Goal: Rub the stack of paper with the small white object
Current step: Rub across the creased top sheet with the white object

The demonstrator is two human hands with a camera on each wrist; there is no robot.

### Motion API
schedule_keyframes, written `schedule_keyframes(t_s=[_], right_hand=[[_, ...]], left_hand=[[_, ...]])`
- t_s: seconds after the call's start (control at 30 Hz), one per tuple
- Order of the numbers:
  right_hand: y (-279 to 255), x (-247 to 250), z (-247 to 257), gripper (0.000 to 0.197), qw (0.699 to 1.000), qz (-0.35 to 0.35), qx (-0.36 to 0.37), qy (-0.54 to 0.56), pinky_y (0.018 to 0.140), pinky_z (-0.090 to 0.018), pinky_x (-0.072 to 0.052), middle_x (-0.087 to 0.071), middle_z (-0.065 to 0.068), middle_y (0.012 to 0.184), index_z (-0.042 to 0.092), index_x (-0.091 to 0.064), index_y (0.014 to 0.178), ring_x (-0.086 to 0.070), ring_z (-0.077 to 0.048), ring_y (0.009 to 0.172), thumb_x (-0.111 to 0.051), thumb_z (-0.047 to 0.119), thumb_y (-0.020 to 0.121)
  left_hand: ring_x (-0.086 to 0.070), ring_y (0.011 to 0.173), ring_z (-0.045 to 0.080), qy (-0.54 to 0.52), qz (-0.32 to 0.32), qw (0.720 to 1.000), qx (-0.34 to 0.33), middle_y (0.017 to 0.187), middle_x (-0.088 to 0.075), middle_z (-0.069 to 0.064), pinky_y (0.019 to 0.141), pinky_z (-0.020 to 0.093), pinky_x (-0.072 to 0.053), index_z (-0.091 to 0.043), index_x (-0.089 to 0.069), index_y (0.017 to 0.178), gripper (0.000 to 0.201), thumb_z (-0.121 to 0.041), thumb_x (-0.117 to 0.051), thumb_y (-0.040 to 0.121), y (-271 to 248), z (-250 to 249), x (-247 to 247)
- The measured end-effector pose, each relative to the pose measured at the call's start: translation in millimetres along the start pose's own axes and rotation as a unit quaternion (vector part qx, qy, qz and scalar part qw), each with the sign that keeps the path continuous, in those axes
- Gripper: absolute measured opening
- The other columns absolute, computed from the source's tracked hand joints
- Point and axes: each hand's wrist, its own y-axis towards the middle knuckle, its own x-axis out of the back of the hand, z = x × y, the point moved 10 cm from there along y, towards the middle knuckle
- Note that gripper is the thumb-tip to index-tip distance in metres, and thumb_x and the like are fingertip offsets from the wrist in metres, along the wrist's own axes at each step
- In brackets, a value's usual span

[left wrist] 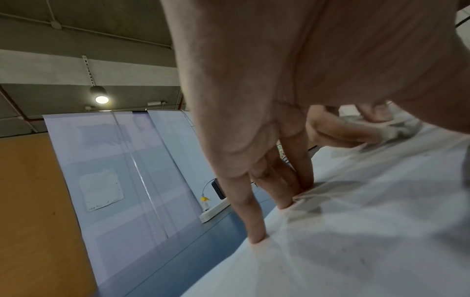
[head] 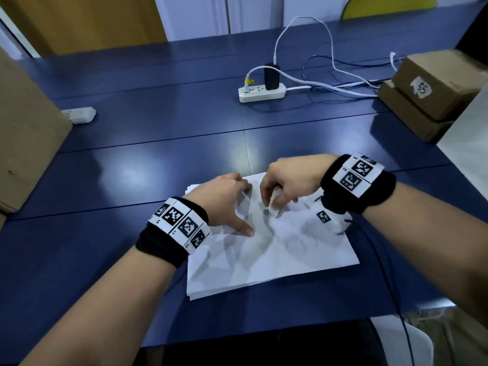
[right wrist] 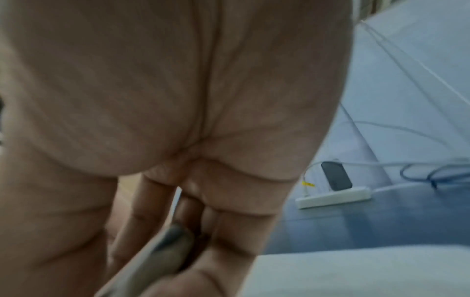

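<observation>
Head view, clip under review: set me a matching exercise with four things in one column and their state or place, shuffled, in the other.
Things:
1. left hand
2. right hand
3. small white eraser-like block
4. white rectangular power strip

States or places:
A. far side of the blue table, with a black adapter plugged in
B. fingers spread, pressing down the stack of white paper
C. pinched, its dirty tip on the top sheet
D. fingers curled round the block

Pairs: 1-B, 2-D, 3-C, 4-A

white paper, blue table (glossy)
</observation>
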Motion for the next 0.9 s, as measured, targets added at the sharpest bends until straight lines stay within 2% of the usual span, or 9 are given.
schedule_keyframes(t_s=[0.17, 0.33, 0.4, 0.5, 0.57, 0.7, 0.77, 0.83, 0.9], right_hand=[[6, 52, -30, 0.019, 0.983, -0.176, -0.055, -0.020, 0.080, -0.033, -0.051, -0.070, 0.002, 0.091, 0.021, -0.074, 0.096, -0.064, -0.022, 0.093, -0.076, 0.030, 0.080], [-1, 3, -5, 0.016, 1.000, 0.000, -0.009, 0.005, 0.063, -0.031, -0.054, -0.064, 0.015, 0.058, 0.026, -0.075, 0.092, -0.059, -0.012, 0.054, -0.078, 0.030, 0.077], [5, 16, -8, 0.017, 0.999, -0.051, -0.011, -0.015, 0.068, -0.031, -0.053, -0.062, 0.015, 0.059, 0.026, -0.075, 0.094, -0.060, -0.012, 0.060, -0.078, 0.029, 0.078], [6, 51, -29, 0.018, 0.983, -0.172, -0.050, -0.027, 0.079, -0.032, -0.050, -0.066, 0.006, 0.085, 0.025, -0.074, 0.096, -0.063, -0.021, 0.090, -0.075, 0.031, 0.080], [5, 46, -30, 0.016, 0.987, -0.154, -0.044, -0.012, 0.076, -0.031, -0.051, -0.070, 0.004, 0.085, 0.025, -0.074, 0.094, -0.065, -0.020, 0.088, -0.076, 0.030, 0.079], [1, 6, -3, 0.016, 1.000, -0.004, -0.002, -0.005, 0.063, -0.031, -0.054, -0.067, 0.014, 0.060, 0.027, -0.075, 0.092, -0.061, -0.011, 0.054, -0.079, 0.030, 0.077], [7, 22, -10, 0.018, 0.998, -0.060, -0.011, -0.021, 0.067, -0.030, -0.053, -0.064, 0.014, 0.061, 0.027, -0.075, 0.095, -0.061, -0.010, 0.063, -0.079, 0.033, 0.078], [9, 47, -25, 0.018, 0.987, -0.150, -0.039, -0.034, 0.078, -0.031, -0.050, -0.064, 0.012, 0.079, 0.025, -0.075, 0.097, -0.061, -0.015, 0.085, -0.076, 0.033, 0.080], [9, 51, -31, 0.017, 0.984, -0.172, -0.042, -0.029, 0.081, -0.033, -0.051, -0.068, 0.006, 0.088, 0.025, -0.075, 0.096, -0.061, -0.019, 0.090, -0.074, 0.031, 0.080]], left_hand=[[-0.050, 0.113, 0.011, -0.002, 0.003, 1.000, 0.004, 0.119, -0.046, -0.012, 0.069, 0.030, -0.036, -0.032, -0.053, 0.128, 0.086, -0.065, -0.084, 0.055, -3, -1, 1], [-0.050, 0.117, 0.014, -0.001, -0.001, 1.000, 0.003, 0.125, -0.047, -0.008, 0.074, 0.028, -0.039, -0.026, -0.050, 0.136, 0.097, -0.065, -0.085, 0.054, -2, 0, 1], [-0.051, 0.114, 0.014, -0.003, -0.001, 1.000, 0.001, 0.122, -0.048, -0.009, 0.073, 0.028, -0.041, -0.026, -0.052, 0.134, 0.095, -0.066, -0.085, 0.054, -1, -2, 1], [-0.051, 0.112, 0.013, -0.002, 0.003, 1.000, -0.002, 0.118, -0.047, -0.009, 0.072, 0.028, -0.037, -0.029, -0.055, 0.128, 0.087, -0.065, -0.085, 0.055, -2, -2, 1], [-0.051, 0.114, 0.013, -0.001, 0.002, 1.000, 0.002, 0.120, -0.047, -0.010, 0.070, 0.029, -0.037, -0.030, -0.054, 0.128, 0.086, -0.064, -0.085, 0.055, -3, 0, 2], [-0.050, 0.117, 0.014, 0.003, 0.002, 1.000, 0.002, 0.125, -0.047, -0.008, 0.072, 0.028, -0.037, -0.025, -0.050, 0.136, 0.096, -0.064, -0.085, 0.055, -1, -1, 2], [-0.051, 0.114, 0.014, -0.001, 0.004, 1.000, 0.001, 0.121, -0.047, -0.008, 0.078, 0.029, -0.045, -0.026, -0.054, 0.131, 0.093, -0.065, -0.085, 0.054, -1, -2, 2], [-0.052, 0.110, 0.013, -0.001, 0.007, 1.000, 0.002, 0.117, -0.047, -0.010, 0.083, 0.035, -0.050, -0.030, -0.056, 0.126, 0.087, -0.066, -0.085, 0.052, -1, -1, 1], [-0.051, 0.111, 0.013, 0.001, 0.006, 1.000, 0.005, 0.118, -0.046, -0.011, 0.076, 0.034, -0.048, -0.032, -0.055, 0.126, 0.086, -0.066, -0.085, 0.053, -2, 0, 1]])
